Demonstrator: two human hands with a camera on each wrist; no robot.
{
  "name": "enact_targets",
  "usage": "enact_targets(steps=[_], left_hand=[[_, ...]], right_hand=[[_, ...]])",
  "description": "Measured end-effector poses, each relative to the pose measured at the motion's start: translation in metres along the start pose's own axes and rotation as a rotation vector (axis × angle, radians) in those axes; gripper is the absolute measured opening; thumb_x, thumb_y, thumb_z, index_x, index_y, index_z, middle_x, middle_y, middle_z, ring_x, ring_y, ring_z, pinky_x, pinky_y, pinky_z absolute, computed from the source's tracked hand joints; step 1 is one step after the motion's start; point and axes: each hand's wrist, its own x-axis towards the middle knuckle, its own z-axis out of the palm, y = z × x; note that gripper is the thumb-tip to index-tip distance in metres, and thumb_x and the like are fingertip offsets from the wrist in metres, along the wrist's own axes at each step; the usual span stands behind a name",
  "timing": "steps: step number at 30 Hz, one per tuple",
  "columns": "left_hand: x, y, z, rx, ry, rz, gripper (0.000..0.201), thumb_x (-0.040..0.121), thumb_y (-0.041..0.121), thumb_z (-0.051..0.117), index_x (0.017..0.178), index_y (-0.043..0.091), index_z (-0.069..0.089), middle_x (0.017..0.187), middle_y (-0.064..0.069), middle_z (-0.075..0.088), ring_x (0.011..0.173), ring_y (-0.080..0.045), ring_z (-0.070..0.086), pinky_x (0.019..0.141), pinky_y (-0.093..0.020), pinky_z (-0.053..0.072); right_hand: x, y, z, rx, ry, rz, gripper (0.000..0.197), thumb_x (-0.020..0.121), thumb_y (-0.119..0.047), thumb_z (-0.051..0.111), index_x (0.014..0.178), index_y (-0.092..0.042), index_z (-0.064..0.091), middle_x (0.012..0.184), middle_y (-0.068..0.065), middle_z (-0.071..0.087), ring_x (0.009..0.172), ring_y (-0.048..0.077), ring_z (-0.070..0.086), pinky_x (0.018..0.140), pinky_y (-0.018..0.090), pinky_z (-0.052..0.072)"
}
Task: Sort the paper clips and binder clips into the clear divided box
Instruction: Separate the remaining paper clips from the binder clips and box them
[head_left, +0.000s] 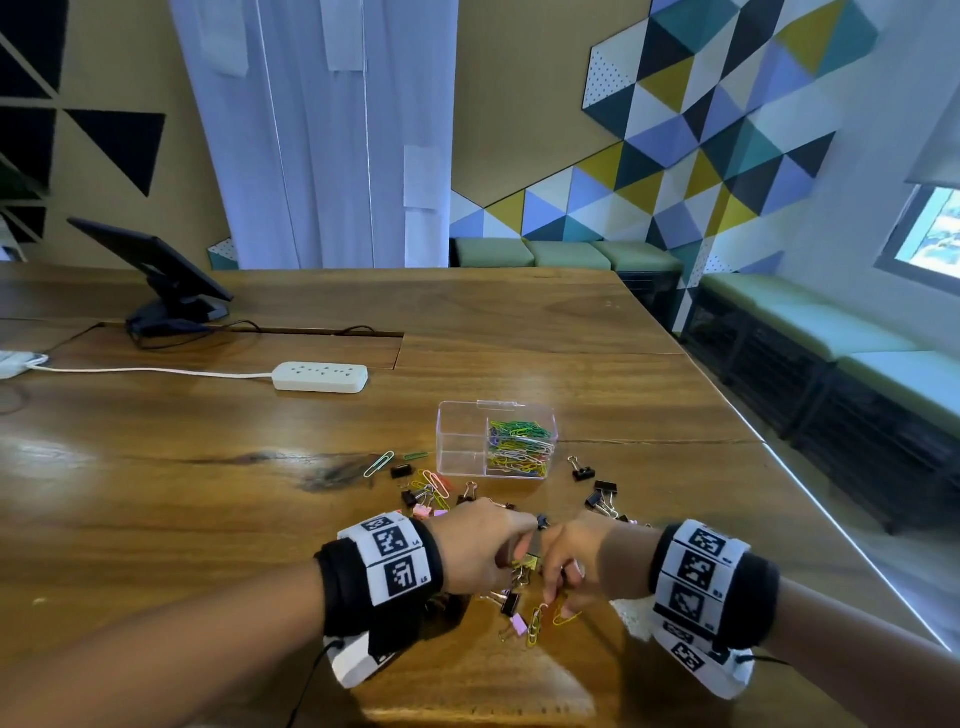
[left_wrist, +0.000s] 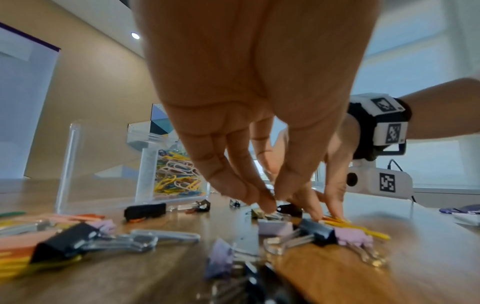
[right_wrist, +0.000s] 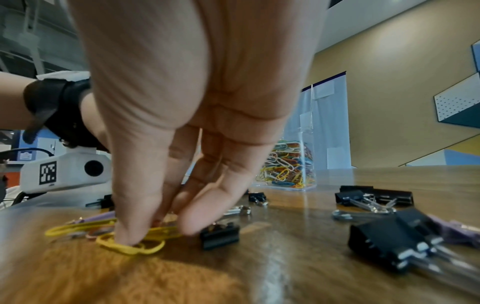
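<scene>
The clear divided box stands on the wooden table; its right compartment is full of coloured paper clips and its left one is bare. Both hands work side by side in a loose pile in front of it. My left hand reaches down with fingers and thumb drawn together on a small gold binder clip, also seen as the gold binder clip. My right hand pinches a yellow paper clip against the table, thumb on top. Which other clips the palms hide cannot be told.
More paper clips and binder clips lie left of the box, and black binder clips lie to its right. A white power strip and a screen on a stand sit further back. The table's edge runs along the right.
</scene>
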Motion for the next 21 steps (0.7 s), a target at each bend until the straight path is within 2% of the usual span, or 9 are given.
enact_targets(steps=[3, 4, 6, 8, 9, 11, 13, 17, 21], left_hand=[[-0.002, 0.005, 0.004, -0.006, -0.024, 0.006, 0.008, 0.083, 0.013, 0.058, 0.090, 0.017, 0.060, 0.095, -0.003, 0.066, 0.087, -0.018, 0.061, 0.074, -0.030, 0.050], [-0.002, 0.007, 0.004, 0.007, -0.031, 0.012, 0.008, 0.083, 0.014, 0.057, 0.089, 0.018, 0.062, 0.095, -0.002, 0.067, 0.089, -0.019, 0.062, 0.078, -0.033, 0.052], [0.000, 0.011, 0.007, 0.050, -0.046, 0.026, 0.010, 0.085, 0.017, 0.057, 0.090, 0.016, 0.066, 0.096, -0.002, 0.068, 0.090, -0.020, 0.063, 0.081, -0.034, 0.053], [0.002, 0.017, 0.010, 0.088, -0.056, 0.031, 0.013, 0.086, 0.022, 0.058, 0.090, 0.014, 0.067, 0.092, -0.003, 0.068, 0.086, -0.021, 0.064, 0.078, -0.033, 0.053], [0.003, 0.020, 0.012, 0.115, -0.056, 0.023, 0.015, 0.086, 0.027, 0.059, 0.089, 0.013, 0.066, 0.091, -0.004, 0.067, 0.084, -0.022, 0.063, 0.075, -0.033, 0.053], [0.005, 0.023, 0.014, 0.166, -0.058, 0.015, 0.021, 0.085, 0.035, 0.063, 0.088, 0.014, 0.063, 0.089, -0.005, 0.066, 0.083, -0.023, 0.062, 0.071, -0.033, 0.051], [0.006, 0.023, 0.014, 0.188, -0.074, 0.045, 0.025, 0.082, 0.038, 0.065, 0.091, 0.015, 0.063, 0.091, -0.004, 0.064, 0.086, -0.023, 0.060, 0.073, -0.035, 0.050], [0.008, 0.020, 0.011, 0.228, -0.190, 0.097, 0.029, 0.084, 0.036, 0.065, 0.103, 0.014, 0.064, 0.103, -0.006, 0.063, 0.096, -0.023, 0.058, 0.082, -0.039, 0.051], [0.009, 0.015, 0.008, 0.219, -0.230, 0.167, 0.021, 0.089, 0.028, 0.060, 0.104, 0.015, 0.067, 0.108, -0.005, 0.064, 0.101, -0.023, 0.059, 0.086, -0.038, 0.048]], right_hand=[[0.000, 0.001, 0.004, 0.006, 0.011, 0.021, 0.020, 0.084, -0.016, 0.063, 0.103, -0.014, 0.067, 0.096, -0.005, 0.055, 0.072, 0.000, 0.042, 0.095, 0.031, 0.044], [0.001, 0.001, 0.005, 0.002, 0.000, 0.044, 0.019, 0.083, -0.015, 0.062, 0.102, -0.012, 0.067, 0.096, -0.005, 0.056, 0.071, -0.002, 0.042, 0.094, 0.030, 0.045], [0.002, 0.001, 0.006, -0.051, -0.024, 0.080, 0.020, 0.083, -0.017, 0.062, 0.102, -0.013, 0.066, 0.110, 0.000, 0.057, 0.085, 0.006, 0.050, 0.094, 0.031, 0.045], [0.002, 0.001, 0.004, -0.121, -0.050, 0.098, 0.022, 0.084, -0.021, 0.062, 0.105, -0.016, 0.064, 0.119, 0.002, 0.054, 0.105, 0.017, 0.051, 0.096, 0.034, 0.044], [0.002, 0.001, 0.004, -0.145, -0.061, 0.102, 0.022, 0.085, -0.022, 0.061, 0.106, -0.016, 0.064, 0.121, 0.002, 0.053, 0.110, 0.019, 0.050, 0.098, 0.035, 0.043], [0.000, 0.002, 0.003, -0.156, -0.062, 0.094, 0.023, 0.086, -0.023, 0.060, 0.107, -0.016, 0.064, 0.123, 0.002, 0.054, 0.113, 0.020, 0.050, 0.100, 0.036, 0.041], [-0.002, 0.005, 0.001, -0.147, -0.051, 0.098, 0.022, 0.087, -0.022, 0.059, 0.108, -0.016, 0.063, 0.123, 0.002, 0.055, 0.114, 0.019, 0.050, 0.099, 0.032, 0.041], [-0.006, 0.009, -0.003, -0.127, -0.023, 0.123, 0.023, 0.089, -0.019, 0.057, 0.111, -0.016, 0.063, 0.122, 0.001, 0.054, 0.114, 0.018, 0.050, 0.095, 0.027, 0.041], [-0.006, 0.011, -0.003, -0.130, -0.012, 0.131, 0.025, 0.091, -0.020, 0.055, 0.114, -0.016, 0.061, 0.123, 0.001, 0.054, 0.114, 0.016, 0.050, 0.095, 0.026, 0.041]])
